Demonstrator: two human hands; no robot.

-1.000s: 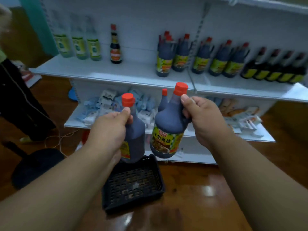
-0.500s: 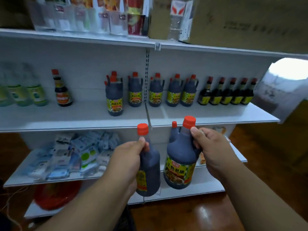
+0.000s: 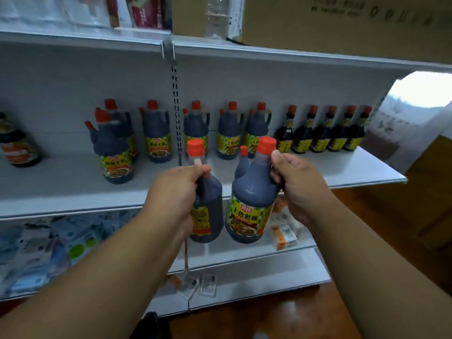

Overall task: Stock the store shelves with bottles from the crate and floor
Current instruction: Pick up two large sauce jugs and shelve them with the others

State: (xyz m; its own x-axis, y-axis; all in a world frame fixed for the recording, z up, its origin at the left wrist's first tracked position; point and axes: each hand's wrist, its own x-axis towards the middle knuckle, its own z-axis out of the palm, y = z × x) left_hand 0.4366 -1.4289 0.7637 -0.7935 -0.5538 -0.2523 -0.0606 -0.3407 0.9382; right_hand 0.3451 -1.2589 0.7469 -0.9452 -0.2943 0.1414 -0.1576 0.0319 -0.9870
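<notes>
White store shelving fills the frame, its middle shelf (image 3: pixel 318 167) lined with dark soy sauce bottles (image 3: pixel 156 133) at upper centre. Below them, frame centre, the left hand (image 3: pixel 176 192) grips one upright soy sauce bottle (image 3: pixel 208 211) by the neck; the right hand (image 3: pixel 300 187) grips a second bottle (image 3: pixel 252 204) likewise. Both hang upright just before the shelf edge; open shelf lies ahead, equally near either hand.

Left hand (image 3: pixel 177 192) and right hand (image 3: pixel 297 185) raised forward, fingers curled.
</notes>
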